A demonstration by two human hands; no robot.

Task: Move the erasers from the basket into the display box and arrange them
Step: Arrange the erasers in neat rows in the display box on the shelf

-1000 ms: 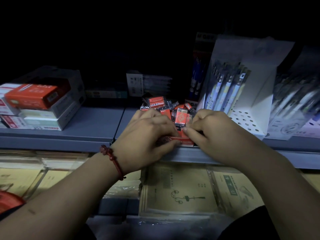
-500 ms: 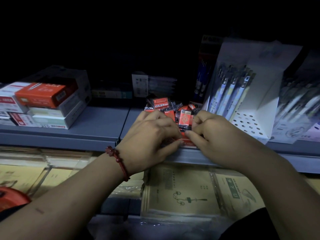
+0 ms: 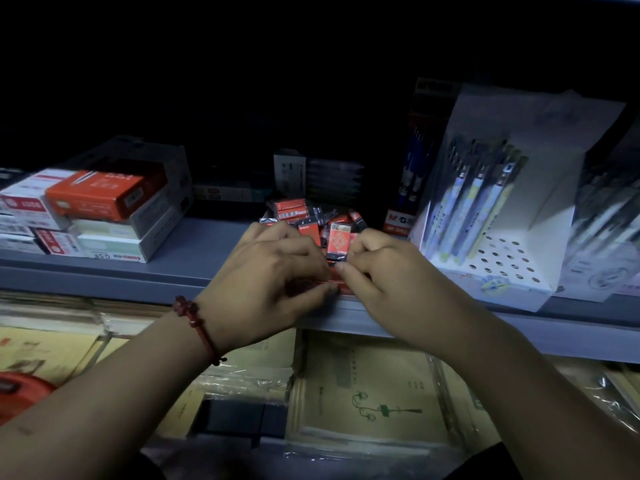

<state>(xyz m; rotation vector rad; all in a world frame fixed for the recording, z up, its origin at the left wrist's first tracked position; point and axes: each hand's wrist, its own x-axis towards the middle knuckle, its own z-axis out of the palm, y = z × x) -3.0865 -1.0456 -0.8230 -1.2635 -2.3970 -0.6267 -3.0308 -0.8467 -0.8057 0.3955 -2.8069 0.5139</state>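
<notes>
both hands meet at the red front wall of the display box (image 3: 343, 287). the left hand (image 3: 273, 278) pinches that wall. the right hand (image 3: 391, 282) is curled against it, and i cannot tell what it holds. one upright eraser (image 3: 337, 242) stands just behind the wall, long axis vertical, nearer the right hand. the other erasers (image 3: 294, 209) are heaped further back, too jumbled to count.

A stationery shop was indicated, dimly lit. A grey metal shelf (image 3: 207, 244) was stocked w/ retail goods: pens (image 3: 465, 206) racked in a white cardboard display stand (image 3: 540, 237), sealed boxes (image 3: 100, 199) stacked at left, wrapped erasers (image 3: 294, 209) heaped mid-shelf. Shrink-wrapped notebooks (image 3: 363, 386) were laid out on the tier below.
</notes>
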